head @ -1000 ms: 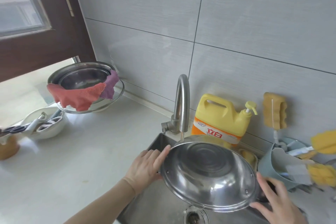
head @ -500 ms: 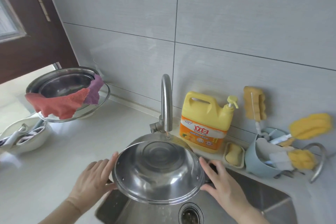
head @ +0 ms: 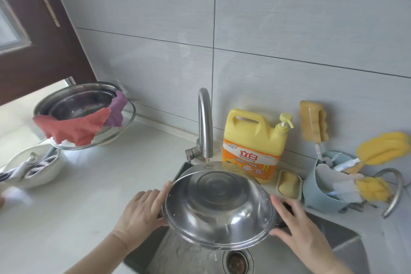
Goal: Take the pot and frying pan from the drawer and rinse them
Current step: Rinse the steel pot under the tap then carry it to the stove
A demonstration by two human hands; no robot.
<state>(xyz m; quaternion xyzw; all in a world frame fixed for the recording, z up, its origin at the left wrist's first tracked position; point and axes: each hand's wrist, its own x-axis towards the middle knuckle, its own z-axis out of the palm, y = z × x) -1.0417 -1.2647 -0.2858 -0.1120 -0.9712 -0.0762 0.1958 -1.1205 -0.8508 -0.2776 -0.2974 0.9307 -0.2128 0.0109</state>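
A shiny steel pot [head: 219, 207] is held tilted toward me over the sink [head: 347, 249], its open inside facing the camera, right under the spout of the steel faucet [head: 205, 122]. My left hand [head: 142, 213] grips its left rim and side handle. My right hand [head: 295, 222] grips the dark handle on its right side. Water runs off the pot's lower edge into the basin near the drain [head: 236, 262]. No frying pan shows.
A yellow detergent jug [head: 253, 140] and a soap dish [head: 289, 183] stand behind the sink. A blue caddy [head: 320, 191] with yellow sponges is at the right. On the left counter are steel bowls with red and purple cloths [head: 77, 127] and a white bowl [head: 33, 169].
The view shifted, so the pot moved from the right side of the frame to the centre under the faucet. Both hands kept hold of it and it stays tilted.
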